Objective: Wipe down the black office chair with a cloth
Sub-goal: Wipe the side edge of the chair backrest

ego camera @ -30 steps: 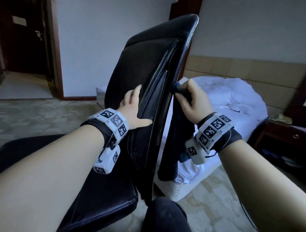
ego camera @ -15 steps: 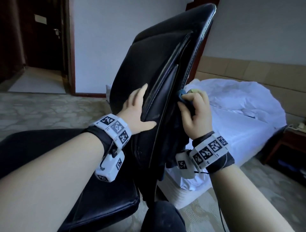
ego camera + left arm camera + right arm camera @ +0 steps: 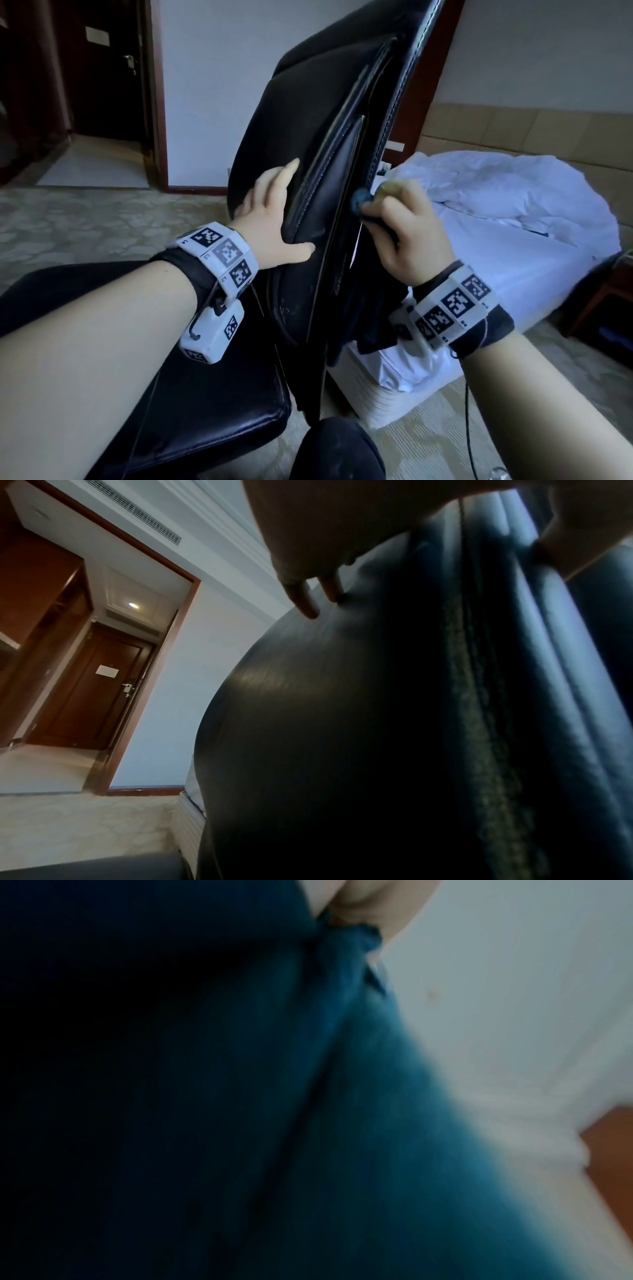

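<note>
Office chair [image 3: 308,144] standing centre, backrest rising between both hands. Left hand [image 3: 270,219] lying on backrest's left face; right hand [image 3: 407,233] sitting at its right edge with cloth [image 3: 373,308] hanging below. Bed [image 3: 496,219] lying behind chair, right. Doorway [image 3: 102,85] sitting behind, left. Seat [image 3: 212,394] extending lower left.

glossy smooth black leather chair [image 3: 325,164] w/ stitched seams, soft matt blue cloth [image 3: 342,1096]
</note>
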`<state>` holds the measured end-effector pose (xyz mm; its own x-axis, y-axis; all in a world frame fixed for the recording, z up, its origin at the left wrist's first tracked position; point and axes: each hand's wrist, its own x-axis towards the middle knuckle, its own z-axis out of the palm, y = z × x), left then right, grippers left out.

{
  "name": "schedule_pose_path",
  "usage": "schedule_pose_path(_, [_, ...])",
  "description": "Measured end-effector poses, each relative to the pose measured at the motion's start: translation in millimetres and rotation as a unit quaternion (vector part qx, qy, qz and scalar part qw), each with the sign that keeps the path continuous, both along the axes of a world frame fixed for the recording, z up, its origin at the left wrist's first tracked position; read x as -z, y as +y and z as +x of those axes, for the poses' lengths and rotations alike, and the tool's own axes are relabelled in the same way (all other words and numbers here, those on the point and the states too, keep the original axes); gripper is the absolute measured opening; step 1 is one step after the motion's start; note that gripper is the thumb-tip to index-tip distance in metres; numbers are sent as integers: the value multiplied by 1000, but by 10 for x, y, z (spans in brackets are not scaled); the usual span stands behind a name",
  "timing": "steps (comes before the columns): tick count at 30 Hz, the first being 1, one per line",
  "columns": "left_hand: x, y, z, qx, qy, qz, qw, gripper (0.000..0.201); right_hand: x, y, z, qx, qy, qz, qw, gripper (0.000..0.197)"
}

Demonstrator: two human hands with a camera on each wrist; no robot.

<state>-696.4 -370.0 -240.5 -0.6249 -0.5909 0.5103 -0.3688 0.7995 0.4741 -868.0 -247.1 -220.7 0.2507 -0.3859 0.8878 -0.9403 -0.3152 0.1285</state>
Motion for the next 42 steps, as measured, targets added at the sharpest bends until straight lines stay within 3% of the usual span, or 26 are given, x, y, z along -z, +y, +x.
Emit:
schedule_pose_path(4, [-19, 9, 8, -34, -21, -25, 999, 113, -351, -66, 81, 21, -24, -87, 996, 7])
schedule_pose_path(10, [-51, -17, -25, -83, -33, -73, 993, 108, 330, -79, 41, 22, -61, 23, 998, 13])
schedule_pose_path(13, [-15, -34, -109, -81, -27, -77, 993, 103, 304, -160, -113, 6, -210, -18, 978, 9])
schedule_pose_path(15, [2, -30, -170, -83, -20, -66, 994, 101, 203, -267, -123, 14, -333, 15, 943, 2])
schedule_pose_path(16, [4, -34, -200, -82, -17, -58, 995, 101, 189, -329, -118, 25, -363, 40, 930, 8])
schedule_pose_path(20, [-7, -51, -266, -56, -5, -18, 998, 102, 223, -429, -123, 30, -370, 50, 927, 33])
schedule_pose_path(24, [8, -21, -274, -34, -16, -8, 999, 112, 288, -352, -109, 13, -379, 47, 924, 31])
schedule_pose_path(27, [55, 44, -238, -5, 17, 22, 1000, 118, 285, -225, -51, 8, -352, 56, 934, 21])
schedule_pose_path(33, [85, 169, -74, 8, 24, 52, 998, 116, 213, 114, 99, 5, -278, 95, 956, 6])
schedule_pose_path(39, [154, 264, 33, 14, 54, 66, 996, 106, 257, 152, 334, 41, -279, 107, 953, 18])
schedule_pose_path(42, [191, 257, 36, 18, 64, 57, 996, 104, 305, 153, 287, 35, -272, 113, 955, 10])
